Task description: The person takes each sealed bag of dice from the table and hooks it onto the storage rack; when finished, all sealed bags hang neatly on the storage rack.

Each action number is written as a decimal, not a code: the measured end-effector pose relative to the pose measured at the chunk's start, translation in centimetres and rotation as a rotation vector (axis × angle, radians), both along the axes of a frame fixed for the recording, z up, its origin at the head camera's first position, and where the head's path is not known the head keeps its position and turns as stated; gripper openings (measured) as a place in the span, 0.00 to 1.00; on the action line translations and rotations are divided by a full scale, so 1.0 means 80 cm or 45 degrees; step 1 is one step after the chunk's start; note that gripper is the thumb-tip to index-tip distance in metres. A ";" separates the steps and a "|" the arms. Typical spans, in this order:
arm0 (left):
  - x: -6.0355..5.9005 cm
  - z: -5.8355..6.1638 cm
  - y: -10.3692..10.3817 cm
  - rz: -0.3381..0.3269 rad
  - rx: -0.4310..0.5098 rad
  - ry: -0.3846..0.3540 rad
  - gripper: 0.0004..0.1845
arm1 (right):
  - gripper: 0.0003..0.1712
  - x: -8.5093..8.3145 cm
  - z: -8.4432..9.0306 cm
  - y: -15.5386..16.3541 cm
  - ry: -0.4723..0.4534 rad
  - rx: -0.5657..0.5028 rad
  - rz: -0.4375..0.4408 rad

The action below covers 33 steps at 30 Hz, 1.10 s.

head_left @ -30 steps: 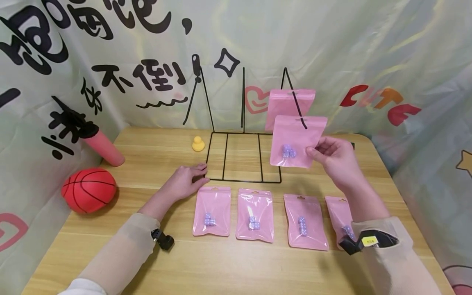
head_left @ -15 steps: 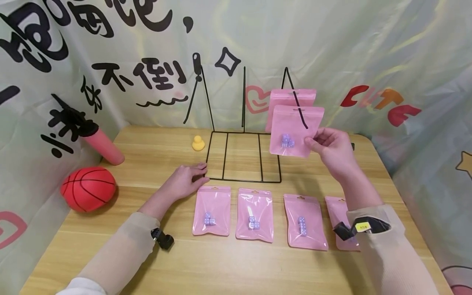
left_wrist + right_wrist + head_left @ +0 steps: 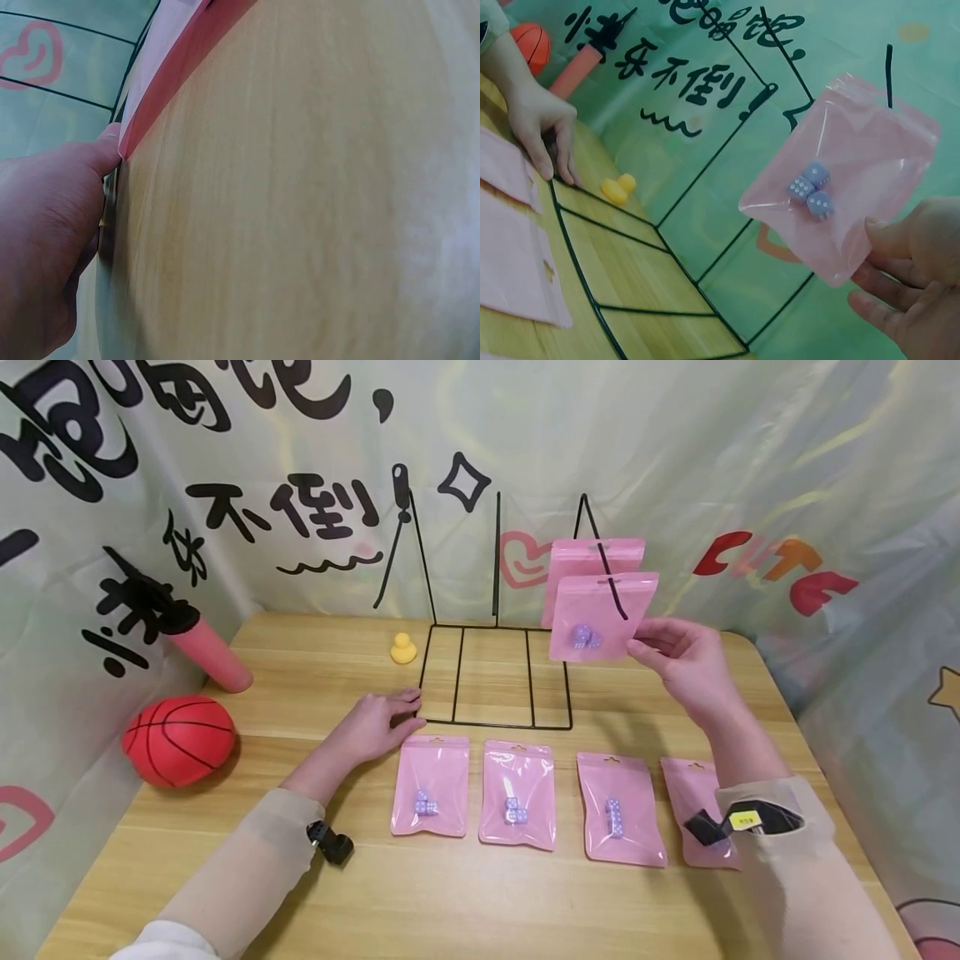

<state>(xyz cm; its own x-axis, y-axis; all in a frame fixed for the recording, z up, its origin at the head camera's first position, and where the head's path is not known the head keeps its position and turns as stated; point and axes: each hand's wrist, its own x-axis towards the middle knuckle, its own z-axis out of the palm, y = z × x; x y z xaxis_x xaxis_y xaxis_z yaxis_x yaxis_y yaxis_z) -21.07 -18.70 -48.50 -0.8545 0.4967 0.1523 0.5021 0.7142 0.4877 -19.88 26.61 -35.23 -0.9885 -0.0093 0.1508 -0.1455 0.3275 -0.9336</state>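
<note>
A pink zip bag with several purple dice inside [image 3: 602, 617] hangs from the right prong of a black wire display rack [image 3: 495, 725], the prong tip passing through its top slot. My right hand [image 3: 686, 670] pinches this bag's lower right edge between thumb and fingers; the right wrist view shows the thumb [image 3: 891, 238] on its front. Behind it on the same prong hangs another pink bag [image 3: 600, 548]. At the rack's front left corner, my left hand [image 3: 369, 727] holds the base wire between thumb and fingers. The left wrist view shows this hand [image 3: 49, 225] beside a pink bag's edge [image 3: 176, 71].
Several pink bags of dice lie in a row before the rack, including a left one [image 3: 430, 777] and a right one [image 3: 621, 827]. A yellow rubber duck [image 3: 402, 649], a red basketball [image 3: 180, 741] and a pink cylinder [image 3: 213, 656] stand to the left. A printed curtain encloses the table.
My right hand has raised the front bag and pushed it back along the right prong, closer to the rear bag. My left hand has stayed at the rack corner.
</note>
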 end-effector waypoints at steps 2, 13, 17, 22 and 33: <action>0.000 0.000 0.000 0.000 0.000 -0.003 0.23 | 0.21 0.003 -0.001 0.007 -0.006 0.038 0.014; -0.001 -0.004 -0.002 -0.004 0.010 0.012 0.22 | 0.25 0.047 -0.008 0.054 -0.102 0.281 0.066; -0.001 -0.003 -0.002 -0.007 0.014 0.022 0.22 | 0.26 0.066 -0.010 0.070 -0.158 0.348 0.088; -0.002 -0.004 -0.002 -0.015 0.019 0.032 0.22 | 0.26 0.089 -0.018 0.092 -0.198 0.391 0.086; -0.001 -0.003 -0.003 0.003 0.010 0.006 0.23 | 0.27 0.128 -0.040 0.131 -0.289 0.439 0.087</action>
<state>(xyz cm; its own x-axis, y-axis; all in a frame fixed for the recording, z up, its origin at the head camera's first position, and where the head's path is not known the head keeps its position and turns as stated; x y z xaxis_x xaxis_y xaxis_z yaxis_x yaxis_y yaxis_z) -21.16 -18.90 -48.75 -0.8549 0.4934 0.1603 0.5027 0.7116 0.4909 -9.67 37.12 -38.46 -0.9916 -0.0880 -0.0946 0.0193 0.6233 -0.7817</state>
